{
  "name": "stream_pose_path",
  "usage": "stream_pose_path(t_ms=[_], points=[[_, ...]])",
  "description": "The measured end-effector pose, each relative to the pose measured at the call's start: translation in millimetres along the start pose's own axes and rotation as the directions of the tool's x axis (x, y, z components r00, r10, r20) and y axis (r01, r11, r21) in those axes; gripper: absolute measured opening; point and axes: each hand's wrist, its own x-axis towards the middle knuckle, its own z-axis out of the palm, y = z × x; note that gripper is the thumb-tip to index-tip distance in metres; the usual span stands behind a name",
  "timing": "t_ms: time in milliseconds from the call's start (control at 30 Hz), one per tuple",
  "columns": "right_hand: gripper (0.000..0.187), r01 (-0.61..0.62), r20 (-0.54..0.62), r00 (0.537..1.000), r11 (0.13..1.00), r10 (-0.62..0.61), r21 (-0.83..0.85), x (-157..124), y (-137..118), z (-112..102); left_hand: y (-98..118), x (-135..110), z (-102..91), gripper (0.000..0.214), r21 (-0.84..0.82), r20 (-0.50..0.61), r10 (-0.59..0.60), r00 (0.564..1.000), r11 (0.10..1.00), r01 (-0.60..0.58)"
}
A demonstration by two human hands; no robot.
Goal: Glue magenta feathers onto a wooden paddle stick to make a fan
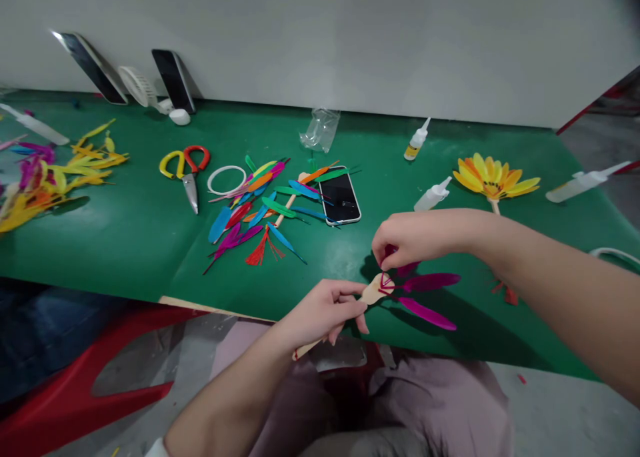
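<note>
My left hand point(327, 307) is closed around a wooden handle point(371, 291) with a rounded head, held over the table's front edge. Magenta feathers point(431, 282) fan out to the right from that head, their thin quills meeting on it. Just above the head, my right hand point(410, 240) pinches another magenta feather point(408, 269), mostly hidden behind the fingers. To the right, a yellow and orange feather fan point(493, 180) lies with its handle partly under my right forearm. A white glue bottle point(431, 195) is just behind my right hand.
Loose coloured feathers point(280, 207) lie mid-table beside a phone point(341, 197). Scissors point(187, 170), a white ring point(227, 180) and a plastic bag point(321, 130) are farther off. More glue bottles point(417, 140) stand or lie around. Yellow feathers point(90, 167) are heaped at left.
</note>
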Motion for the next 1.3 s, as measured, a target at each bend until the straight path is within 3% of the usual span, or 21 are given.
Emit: stream_pose_path(t_ms=[233, 467, 633, 733, 800, 867, 933, 967, 1000, 1033, 1133, 1200, 1300], points=[[0.02, -0.017, -0.016, 1.0, 1.0, 0.017, 0.003, -0.4, -1.2, 1.0, -0.3, -0.4, -0.1, 0.038, -0.004, 0.002, 0.003, 1.0, 1.0, -0.003], [0.028, -0.009, -0.103, 0.995, 0.999, 0.014, 0.043, -4.5, -1.0, -1.5, -1.5, 0.2, -1.6, 0.036, -0.014, -0.012, 0.004, 1.0, 1.0, -0.004], [0.038, 0.003, -0.302, 0.953, 0.999, 0.009, 0.039, -14.4, -3.6, -11.4, -1.8, 0.7, -2.4, 0.036, -0.006, -0.01, 0.003, 1.0, 1.0, -0.003], [0.035, 0.009, -0.519, 0.855, 1.0, 0.008, 0.03, -26.2, -8.2, -16.1, -2.4, 0.3, -3.5, 0.036, -0.02, -0.023, 0.007, 1.0, 1.0, -0.007], [0.033, -0.022, -0.697, 0.714, 0.998, 0.062, 0.066, -37.2, -8.4, -13.8, -2.3, -0.9, -4.6, 0.035, -0.039, -0.043, 0.005, 0.999, 0.999, -0.007], [0.033, -0.066, -0.835, 0.518, 0.982, 0.185, 0.177, -48.7, -3.1, -4.0, -1.9, -3.0, -6.2, 0.033, -0.066, -0.075, 0.009, 0.997, 0.998, -0.014], [0.034, -0.064, -0.844, 0.378, 0.92, 0.381, 0.386, -57.1, 8.5, 14.1, -1.5, -5.5, -8.1, 0.032, -0.103, -0.113, 0.022, 0.993, 0.994, -0.034], [0.035, -0.058, -0.807, 0.348, 0.87, 0.477, 0.489, -59.0, 16.0, 25.6, -1.3, -6.8, -9.3, 0.032, -0.123, -0.132, 0.031, 0.991, 0.991, -0.048], [0.036, -0.063, -0.754, 0.347, 0.816, 0.558, 0.574, -59.1, 24.0, 38.2, -1.2, -7.9, -10.7, 0.033, -0.142, -0.151, 0.041, 0.988, 0.988, -0.062], [0.036, -0.09, -0.682, 0.38, 0.758, 0.626, 0.646, -57.1, 31.8, 51.0, -1.2, -8.9, -12.2, 0.033, -0.159, -0.173, 0.05, 0.984, 0.984, -0.078], [0.033, -0.213, -0.485, 0.516, 0.655, 0.706, 0.725, -41.8, 48.6, 84.0, -1.0, -11.2, -17.0, 0.035, -0.201, -0.262, 0.075, 0.962, 0.971, -0.13], [0.035, -0.313, -0.497, 0.512, 0.691, 0.701, 0.652, -27.7, 51.9, 96.5, -0.7, -11.9, -19.7, 0.037, -0.208, -0.308, 0.092, 0.947, 0.965, -0.161], [0.04, -0.491, -0.562, 0.444, 0.714, 0.698, 0.499, -8.7, 48.3, 99.6, -0.2, -11.9, -21.6, 0.038, -0.171, -0.348, 0.118, 0.93, 0.967, -0.187]])
